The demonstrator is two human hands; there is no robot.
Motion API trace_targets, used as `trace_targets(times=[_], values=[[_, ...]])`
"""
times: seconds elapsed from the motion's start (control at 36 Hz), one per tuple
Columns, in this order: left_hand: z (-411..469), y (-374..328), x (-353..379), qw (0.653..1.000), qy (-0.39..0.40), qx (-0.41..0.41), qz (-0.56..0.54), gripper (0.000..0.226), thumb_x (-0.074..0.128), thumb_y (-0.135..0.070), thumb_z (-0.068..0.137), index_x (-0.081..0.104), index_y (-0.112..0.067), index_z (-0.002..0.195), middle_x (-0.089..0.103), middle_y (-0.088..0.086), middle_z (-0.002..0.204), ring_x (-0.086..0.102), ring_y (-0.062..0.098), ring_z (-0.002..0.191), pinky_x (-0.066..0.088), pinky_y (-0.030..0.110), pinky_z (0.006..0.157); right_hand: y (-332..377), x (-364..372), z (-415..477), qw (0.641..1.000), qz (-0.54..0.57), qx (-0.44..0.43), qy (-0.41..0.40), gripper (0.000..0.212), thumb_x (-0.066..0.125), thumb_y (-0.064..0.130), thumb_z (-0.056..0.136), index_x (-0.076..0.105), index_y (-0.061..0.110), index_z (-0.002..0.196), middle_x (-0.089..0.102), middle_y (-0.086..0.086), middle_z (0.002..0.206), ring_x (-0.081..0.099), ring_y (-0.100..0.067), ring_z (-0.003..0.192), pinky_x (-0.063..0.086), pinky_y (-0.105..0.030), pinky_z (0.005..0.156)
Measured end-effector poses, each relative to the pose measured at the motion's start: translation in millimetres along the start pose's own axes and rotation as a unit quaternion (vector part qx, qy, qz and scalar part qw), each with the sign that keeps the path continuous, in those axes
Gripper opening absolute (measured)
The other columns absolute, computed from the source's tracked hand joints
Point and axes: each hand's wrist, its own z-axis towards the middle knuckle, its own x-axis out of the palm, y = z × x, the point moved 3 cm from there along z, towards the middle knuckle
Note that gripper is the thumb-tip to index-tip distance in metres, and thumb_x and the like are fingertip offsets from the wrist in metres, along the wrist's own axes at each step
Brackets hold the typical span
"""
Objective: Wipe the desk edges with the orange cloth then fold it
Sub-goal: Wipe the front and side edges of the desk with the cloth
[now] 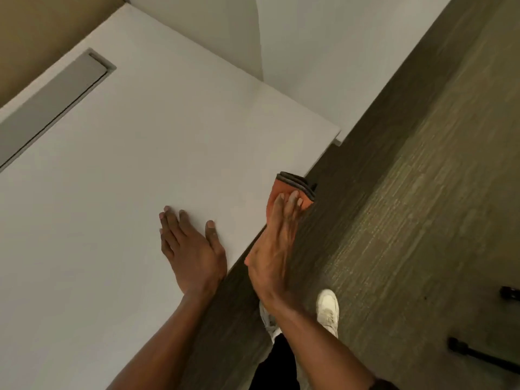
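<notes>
Head view: right hand (274, 249) presses orange cloth (278, 190) lengthwise along desk edge (318, 149).

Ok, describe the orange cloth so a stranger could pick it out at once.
Start at the big white desk and follow its edge beside the grey carpet. There the right hand presses the orange cloth against that edge. It is the only bright-coloured thing in view, orange with a dark grey border.
</notes>
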Motion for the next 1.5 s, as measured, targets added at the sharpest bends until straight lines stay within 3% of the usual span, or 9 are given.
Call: trace_targets(times=[0.08,0.22,0.36,0.53,0.75,1.14,1.25,1.39,1.5], values=[[-1.0,-3.0,-0.6,1.0,0.001,0.002,-0.005,0.068,0.041,-0.043,0.115,0.026,-0.004,0.169,0.012,0.012,0.183,0.005,0.029,0.17,0.009,0.051,0.137,5.7,6.9,-0.8,0.99,0.101,0.097,0.001,0.079,0.038,0.023,0.095,0.008,0.01,0.168,-0.01,-0.01,0.177,-0.004,-0.028,0.164,0.021,-0.053,0.131],[0.0,-6.9,-9.9,0.999,0.015,0.006,-0.027,0.062,0.054,-0.031,0.112,0.037,0.001,0.162,0.022,0.019,0.179,0.015,0.037,0.168,0.017,0.059,0.134,-0.5,8.3,32.8,0.951,0.208,0.228,-0.012,0.087,0.048,-0.006,0.101,-0.002,0.019,0.168,-0.01,0.0,0.177,-0.004,-0.017,0.164,0.019,-0.044,0.133],[6.4,-30.1,-12.4,0.997,0.03,0.06,-0.027,0.051,0.063,-0.022,0.108,0.049,0.0,0.152,0.037,0.022,0.169,0.028,0.041,0.161,0.024,0.059,0.131,-16.3,-3.4,54.0,0.938,0.257,0.232,-0.023,0.078,0.047,-0.006,0.104,0.011,0.021,0.167,0.001,0.003,0.177,0.008,-0.005,0.159,0.021,-0.03,0.13],[34.3,-74.9,2.1,0.986,0.035,0.159,-0.027,0.043,0.063,-0.019,0.108,0.055,-0.004,0.148,0.037,0.019,0.169,0.029,0.037,0.16,0.026,0.057,0.131,-7.5,-6.3,1.2,0.93,0.309,0.201,0.013,0.072,0.047,-0.006,0.104,0.022,0.02,0.165,0.008,0.006,0.176,0.005,-0.003,0.162,0.026,-0.033,0.13],[65.5,-122.8,30.7,0.969,0.049,0.242,0.005,0.062,0.042,-0.043,0.108,0.046,-0.001,0.154,0.034,0.02,0.172,0.03,0.039,0.16,0.028,0.058,0.13,-23.8,-8.8,62.9,0.917,0.314,0.246,-0.008,0.073,0.048,-0.006,0.104,0.017,0.018,0.166,0.008,0.002,0.176,0.007,-0.01,0.163,0.023,-0.033,0.131],[72.4,-111.4,44.0,0.972,0.016,0.235,-0.027,0.067,0.044,-0.066,0.106,0.043,-0.02,0.155,0.038,0.003,0.17,0.037,0.027,0.157,0.03,0.052,0.127,-24.3,0.8,33.0,0.928,0.302,0.217,0.027,0.078,0.049,-0.004,0.102,0.012,0.018,0.167,0.002,0.002,0.177,-0.002,-0.011,0.164,0.017,-0.04,0.133],[74.0,-108.9,45.2,0.969,0.016,0.244,-0.025,0.065,0.044,-0.066,0.107,0.041,-0.022,0.156,0.036,0.0,0.172,0.036,0.025,0.158,0.027,0.046,0.124,-47.4,-7.2,105.0,0.924,0.295,0.243,-0.011,0.08,0.055,-0.004,0.099,0.016,0.015,0.167,0.006,-0.001,0.177,0.004,-0.017,0.164,0.003,-0.017,0.128],[73.2,-111.3,43.5,0.971,0.019,0.236,-0.016,0.069,0.041,-0.067,0.107,0.039,-0.022,0.159,0.034,-0.003,0.173,0.034,0.024,0.16,0.027,0.045,0.125,-62.9,-11.2,138.6,0.927,0.295,0.227,-0.041,0.078,0.054,-0.004,0.098,0.021,0.012,0.166,0.013,-0.002,0.176,0.011,-0.022,0.164,0.023,-0.044,0.132],[69.9,-116.7,42.5,0.972,0.029,0.232,-0.012,0.067,0.043,-0.061,0.107,0.038,-0.02,0.16,0.033,0.001,0.173,0.033,0.027,0.16,0.027,0.048,0.126,-38.7,-4.4,79.6,0.942,0.278,0.184,-0.037,0.073,0.042,0.012,0.101,0.013,0.016,0.168,0.006,-0.001,0.178,0.005,-0.02,0.165,0.029,-0.048,0.129]])
